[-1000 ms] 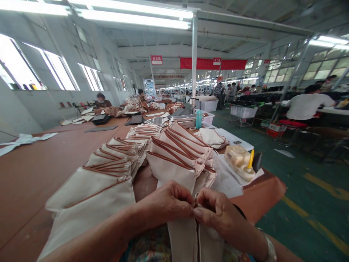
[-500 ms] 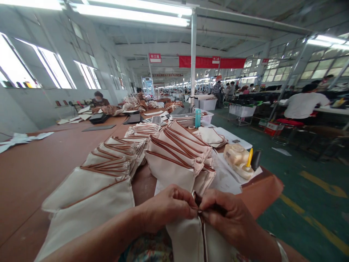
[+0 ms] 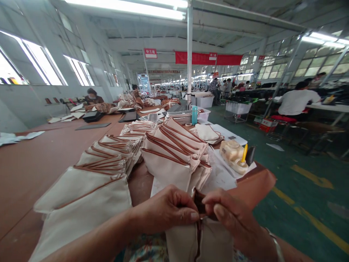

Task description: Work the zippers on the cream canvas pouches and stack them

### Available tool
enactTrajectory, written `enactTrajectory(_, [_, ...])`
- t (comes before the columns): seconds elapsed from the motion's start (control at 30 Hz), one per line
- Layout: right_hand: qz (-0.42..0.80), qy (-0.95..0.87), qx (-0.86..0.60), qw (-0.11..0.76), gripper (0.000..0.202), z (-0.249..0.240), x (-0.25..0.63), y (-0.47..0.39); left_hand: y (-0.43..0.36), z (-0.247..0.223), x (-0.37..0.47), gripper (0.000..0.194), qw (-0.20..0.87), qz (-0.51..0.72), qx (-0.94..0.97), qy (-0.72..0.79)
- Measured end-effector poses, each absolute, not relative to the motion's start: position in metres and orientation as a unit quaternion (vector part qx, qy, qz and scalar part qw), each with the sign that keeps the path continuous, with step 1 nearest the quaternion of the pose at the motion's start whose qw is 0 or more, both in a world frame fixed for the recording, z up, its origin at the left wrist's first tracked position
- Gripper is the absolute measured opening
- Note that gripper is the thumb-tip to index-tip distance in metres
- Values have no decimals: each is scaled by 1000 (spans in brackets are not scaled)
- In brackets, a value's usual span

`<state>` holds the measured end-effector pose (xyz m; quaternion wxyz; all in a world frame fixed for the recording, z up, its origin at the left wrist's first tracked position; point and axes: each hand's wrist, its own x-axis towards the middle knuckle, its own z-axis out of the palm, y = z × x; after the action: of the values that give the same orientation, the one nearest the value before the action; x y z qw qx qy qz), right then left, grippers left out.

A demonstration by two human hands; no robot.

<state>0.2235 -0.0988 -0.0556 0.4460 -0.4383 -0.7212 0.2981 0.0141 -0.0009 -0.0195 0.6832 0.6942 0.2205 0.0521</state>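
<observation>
A cream pouch with brown edging and a dark brown lining (image 3: 187, 242) stands upright close in front of me, its seam running down the middle. My left hand (image 3: 174, 209) pinches the top edge left of the seam between thumb and fingers. On the other side, my right hand (image 3: 231, 214) has curled fingers at the brown lining, the thumb a little apart from the fingertips. The top gapes slightly between both hands. Beyond them, a stack of similar cream pieces with brown edging (image 3: 166, 163) leans in a fan, and another fanned row (image 3: 95, 198) lies to the left.
A brown-covered table (image 3: 62, 143) carries the stacks. At its right sit a glue container (image 3: 231, 154) with a yellow handle on paper, a turquoise bottle (image 3: 194, 115) and a white board (image 3: 231, 134). A person in white (image 3: 296, 98) sits off right; another person (image 3: 92, 97) is far left.
My right hand's thumb and fingers have parted somewhat, and the pouch top gapes wider, showing more brown lining. My left hand keeps its pinch. The view has shifted slightly.
</observation>
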Motion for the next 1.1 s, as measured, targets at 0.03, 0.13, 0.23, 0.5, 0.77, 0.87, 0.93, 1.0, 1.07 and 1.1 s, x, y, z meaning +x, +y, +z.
enactTrajectory(0.03, [360,-686,-456,438,29,-50,223,-97,-1,-18,14,44,676,52,703,212])
enactTrajectory(0.13, [476,-662,-440,377,46,-35,225,-88,-1,-13,15,44,656,45,726,202])
enactTrajectory(0.23, [503,-691,-402,329,46,-27,227,-83,-3,-10,17,44,635,43,747,192])
enactTrajectory(0.5, [457,-710,-383,376,38,-44,229,-95,-9,-6,16,57,669,73,706,220])
enactTrajectory(0.77, [520,-662,-406,356,38,-43,235,-97,-15,4,6,8,489,154,830,218])
enactTrajectory(0.87, [539,-647,-399,363,38,-40,231,-97,-19,5,5,11,315,179,916,173])
enactTrajectory(0.93, [560,-628,-395,370,38,-39,229,-98,-22,6,5,16,223,171,948,152])
enactTrajectory(1.0, [576,-607,-395,379,38,-40,227,-99,-26,7,6,16,124,146,970,151])
enactTrajectory(1.07, [585,-590,-397,390,38,-42,225,-100,-31,7,7,15,30,112,981,153])
enactTrajectory(1.1, [592,-578,-397,398,38,-43,223,-100,-33,6,9,14,-5,97,983,155])
